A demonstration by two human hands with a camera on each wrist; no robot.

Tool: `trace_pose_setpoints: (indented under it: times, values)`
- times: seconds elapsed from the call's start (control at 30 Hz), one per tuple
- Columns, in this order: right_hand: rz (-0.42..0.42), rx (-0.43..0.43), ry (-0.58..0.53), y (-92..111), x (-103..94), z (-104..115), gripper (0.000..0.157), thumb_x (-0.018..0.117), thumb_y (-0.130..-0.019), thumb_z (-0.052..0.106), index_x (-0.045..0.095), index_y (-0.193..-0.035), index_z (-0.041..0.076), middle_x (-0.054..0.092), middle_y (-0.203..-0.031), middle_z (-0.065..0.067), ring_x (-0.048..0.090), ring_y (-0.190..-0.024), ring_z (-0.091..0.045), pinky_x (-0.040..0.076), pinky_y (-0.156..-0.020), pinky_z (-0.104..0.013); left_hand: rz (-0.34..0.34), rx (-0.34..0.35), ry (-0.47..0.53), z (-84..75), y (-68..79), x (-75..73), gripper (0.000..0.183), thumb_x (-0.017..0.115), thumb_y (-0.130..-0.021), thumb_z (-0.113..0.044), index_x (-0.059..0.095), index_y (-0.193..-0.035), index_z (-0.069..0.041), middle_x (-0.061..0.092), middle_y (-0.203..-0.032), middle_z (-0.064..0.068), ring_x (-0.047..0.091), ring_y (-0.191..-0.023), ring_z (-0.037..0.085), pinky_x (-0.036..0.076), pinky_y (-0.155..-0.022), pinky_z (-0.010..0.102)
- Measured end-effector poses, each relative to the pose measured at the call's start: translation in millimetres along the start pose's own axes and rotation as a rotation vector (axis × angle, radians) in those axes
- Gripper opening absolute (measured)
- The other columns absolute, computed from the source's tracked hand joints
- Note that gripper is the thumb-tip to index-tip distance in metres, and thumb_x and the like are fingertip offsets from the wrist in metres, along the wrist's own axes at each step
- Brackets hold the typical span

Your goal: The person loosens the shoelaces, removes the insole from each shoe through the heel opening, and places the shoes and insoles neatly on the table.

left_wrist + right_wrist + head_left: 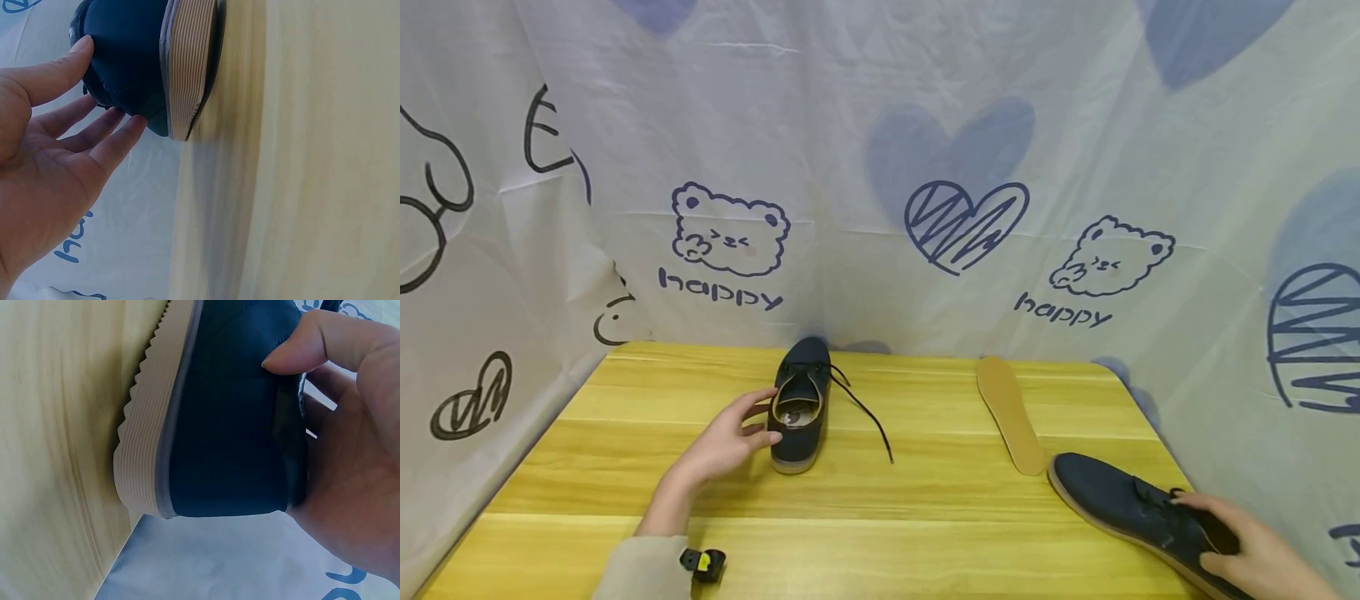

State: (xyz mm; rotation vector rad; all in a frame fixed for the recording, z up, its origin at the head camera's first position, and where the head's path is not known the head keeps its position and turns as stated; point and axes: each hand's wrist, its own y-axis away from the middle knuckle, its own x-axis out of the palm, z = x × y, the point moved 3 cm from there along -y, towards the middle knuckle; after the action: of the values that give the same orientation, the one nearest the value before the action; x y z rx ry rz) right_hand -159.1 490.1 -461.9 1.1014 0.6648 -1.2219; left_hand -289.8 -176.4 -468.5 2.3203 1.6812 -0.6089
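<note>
A dark navy lace-up shoe (797, 443) stands sole down left of centre, toe toward the back, one loose lace trailing right. My left hand (733, 437) is at its left side; in the left wrist view the thumb touches the upper's edge and the loosely extended fingers (103, 128) lie against or close beside it. At the right front, my right hand (1251, 542) grips a matching shoe (1120, 492) near its opening. The right wrist view shows that thumb (294, 353) on the shoe's side, with the other fingers partly hidden behind the collar.
A tan insole (1009, 417) lies flat between the shoes, nearer the right one. The yellow wood-grain table (880, 542) meets a white printed curtain (850, 250) at the back and sides. A small black-and-yellow device (703, 564) sits by my left sleeve.
</note>
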Motion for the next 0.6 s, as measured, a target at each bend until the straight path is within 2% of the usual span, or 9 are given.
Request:
trace_pose_setpoints:
  times: [0.17,0.4,0.6]
  values:
    - [0.041,0.052,-0.045,3,1.8,-1,0.07,0.072,-0.081,0.005,0.048,-0.146,-0.005,0.042,-0.142,-0.043,0.051,-0.12,-0.057,0.048,-0.093,-0.068,0.003,0.003,0.001,0.0,-0.1,0.8,0.069,0.068,-0.1,-0.004,0.032,-0.159,0.003,0.027,-0.163,0.031,0.041,-0.14,0.057,0.043,-0.111,0.056]
    - [0.058,0.029,-0.074,2,7.3,4,0.073,0.072,-0.079,0.002,0.05,-0.148,0.001,0.044,-0.147,-0.037,0.05,-0.124,-0.057,0.047,-0.093,-0.069,-0.004,0.0,-0.011,-1.2,0.0,0.3,0.069,0.067,-0.1,-0.004,0.032,-0.159,0.003,0.028,-0.163,0.031,0.042,-0.139,0.057,0.043,-0.111,0.057]
    - [0.059,-0.001,-0.086,3,11.1,19,0.074,0.072,-0.078,0.001,0.051,-0.149,0.006,0.047,-0.147,-0.034,0.052,-0.123,-0.052,0.047,-0.093,-0.069,-0.004,-0.001,-0.013,-2.4,-0.3,-0.2,0.069,0.068,-0.1,-0.005,0.033,-0.159,0.002,0.028,-0.163,0.03,0.043,-0.139,0.057,0.043,-0.111,0.057]
